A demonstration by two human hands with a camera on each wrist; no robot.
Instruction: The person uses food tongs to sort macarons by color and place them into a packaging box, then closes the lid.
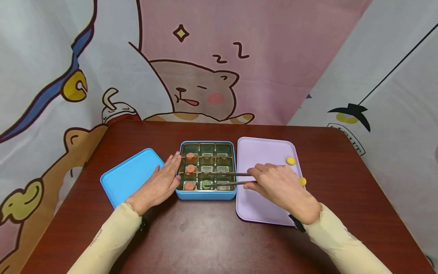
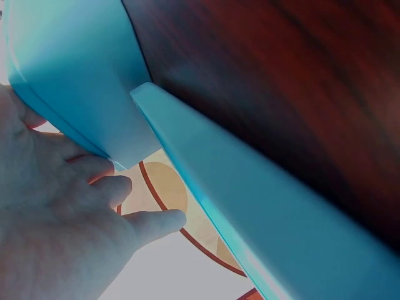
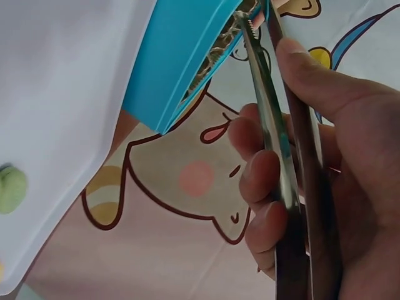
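Note:
My left hand (image 1: 160,185) rests against the left side of a blue box (image 1: 206,195), its fingers fairly straight along the rim. Inside the box is a gold divided insert. Three round orange pieces (image 1: 190,168) fill the left column, one per compartment, and a green piece (image 1: 206,184) lies in the front middle compartment. Metal tongs (image 3: 315,206) are gripped in my right hand (image 1: 281,186), their arms spread apart. One tip is at the green piece; the other is over the divider behind it. In the right wrist view the thumb and fingers curl round the tongs.
Right of the box lies a lilac tray (image 1: 263,148) with two yellow pieces (image 1: 290,161) along its right side. Another green piece (image 3: 11,189) on it shows in the right wrist view. A blue lid (image 1: 131,179) lies left of the box on the brown table (image 1: 205,236).

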